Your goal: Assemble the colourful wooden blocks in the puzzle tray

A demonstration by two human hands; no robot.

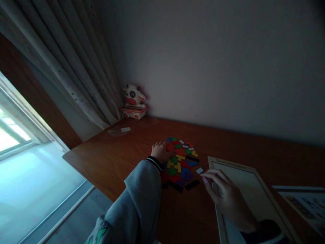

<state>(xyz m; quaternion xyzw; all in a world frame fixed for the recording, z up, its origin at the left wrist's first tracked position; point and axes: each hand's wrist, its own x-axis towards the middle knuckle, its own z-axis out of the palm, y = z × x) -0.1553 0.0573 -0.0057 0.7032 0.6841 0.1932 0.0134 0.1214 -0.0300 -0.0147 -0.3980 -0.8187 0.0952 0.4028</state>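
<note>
Left hand and right hand both reach over a brown wooden surface, one at each side of a spread of coloured pieces. Behind everything rises a grey wall, which the back edge of the surface meets. A pale curtain hangs at the left, near a bright window. The left edge of the surface runs slantwise toward the person, and a broad stretch of wood lies between it and the pieces, giving the left hand open room on that side. A strip of wood also separates the pieces from the wall.

Room is tighter on the right: a framed board lies flat with its left rim near the pieces, and a printed sheet lies beyond its right rim. In the back left corner sits a cow toy, with a white card in front of it, toward the left.

The pieces lie flat, close together, in red, yellow, green, blue, purple, white and black. Palm down, the left hand rests at their left side, fingers bent over a red piece; whether it grips anything, I cannot tell. Over the left rim of the board, the right hand has its thumb and fingertips drawn together, pinching the corner of a small white piece just right of the others
</note>
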